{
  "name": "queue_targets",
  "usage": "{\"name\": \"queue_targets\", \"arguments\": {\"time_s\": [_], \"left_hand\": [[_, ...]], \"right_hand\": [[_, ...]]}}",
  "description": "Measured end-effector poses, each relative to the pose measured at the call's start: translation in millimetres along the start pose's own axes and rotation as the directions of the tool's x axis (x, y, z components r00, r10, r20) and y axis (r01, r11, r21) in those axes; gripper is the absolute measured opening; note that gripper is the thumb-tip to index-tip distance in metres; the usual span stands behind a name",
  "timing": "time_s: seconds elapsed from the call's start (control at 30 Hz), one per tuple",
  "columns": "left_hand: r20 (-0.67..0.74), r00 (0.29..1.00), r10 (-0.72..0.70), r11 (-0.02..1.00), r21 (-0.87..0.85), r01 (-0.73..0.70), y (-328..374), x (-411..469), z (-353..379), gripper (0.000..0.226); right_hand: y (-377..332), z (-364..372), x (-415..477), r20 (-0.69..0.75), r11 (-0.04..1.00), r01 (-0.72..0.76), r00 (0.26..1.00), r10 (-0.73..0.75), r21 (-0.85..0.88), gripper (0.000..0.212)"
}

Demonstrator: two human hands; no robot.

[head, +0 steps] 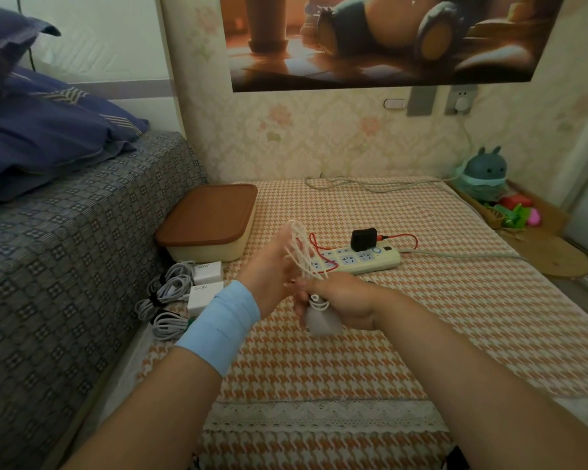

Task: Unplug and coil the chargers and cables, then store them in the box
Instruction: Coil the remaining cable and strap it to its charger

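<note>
Coiling is the step in hand. The left hand (272,276) stands upright as a former, its fingers apparently straight, with loops of white cable (302,245) wound round them; blur hides whether the thumb pinches. The right hand (345,300), just beside it above the bench (421,317), has its grip closed round a pale charger (321,322) and the cable's tail.

The next move likely calls for winding on the short remaining tail, then slipping the coil off without letting the loops spring apart.

The box (207,222) sits against the bed with its brown lid on, so its contents are hidden. Nothing can go in until it is opened. Coiled sets (184,290) lie in front of it, not yet stored. A black charger (364,239) with a red cable (399,236) is plugged into the strip (353,261), so unplugging is unfinished.
</note>
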State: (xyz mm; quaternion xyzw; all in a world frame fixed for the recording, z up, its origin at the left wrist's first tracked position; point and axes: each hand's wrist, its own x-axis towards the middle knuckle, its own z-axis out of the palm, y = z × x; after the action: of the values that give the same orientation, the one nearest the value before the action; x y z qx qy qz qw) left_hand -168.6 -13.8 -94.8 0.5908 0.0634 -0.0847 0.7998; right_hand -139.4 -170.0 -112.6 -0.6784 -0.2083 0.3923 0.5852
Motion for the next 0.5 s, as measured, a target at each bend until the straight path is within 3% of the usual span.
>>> {"name": "queue_targets", "arguments": {"time_s": [0.07,0.17,0.4,0.5], "left_hand": [[0.014,1.0,0.004,0.96,0.279,-0.008,-6.7,-3.3,5.7,0.047],[0.043,0.997,0.068,0.916,0.392,-0.08,-10.7,-4.9,8.7,0.035],[0.16,0.984,0.08,0.867,0.477,-0.148,-7.0,-10.1,10.0,0.033],[0.178,0.98,0.088,0.859,0.484,-0.165,-9.4,-7.2,10.8,0.033]], "right_hand": [[-1.5,-1.2,-2.4,-0.028,0.997,0.005,1.0,-0.003,0.071,0.033],[-2.6,1.8,-4.5,-0.025,0.999,0.039,0.999,-0.038,0.028,0.02],[0.5,5.7,-8.0,-0.017,0.998,0.068,0.998,-0.068,-0.013,0.012],[7.0,1.8,-5.5,-0.02,0.999,0.05,0.999,-0.05,-0.004,0.019]]}}
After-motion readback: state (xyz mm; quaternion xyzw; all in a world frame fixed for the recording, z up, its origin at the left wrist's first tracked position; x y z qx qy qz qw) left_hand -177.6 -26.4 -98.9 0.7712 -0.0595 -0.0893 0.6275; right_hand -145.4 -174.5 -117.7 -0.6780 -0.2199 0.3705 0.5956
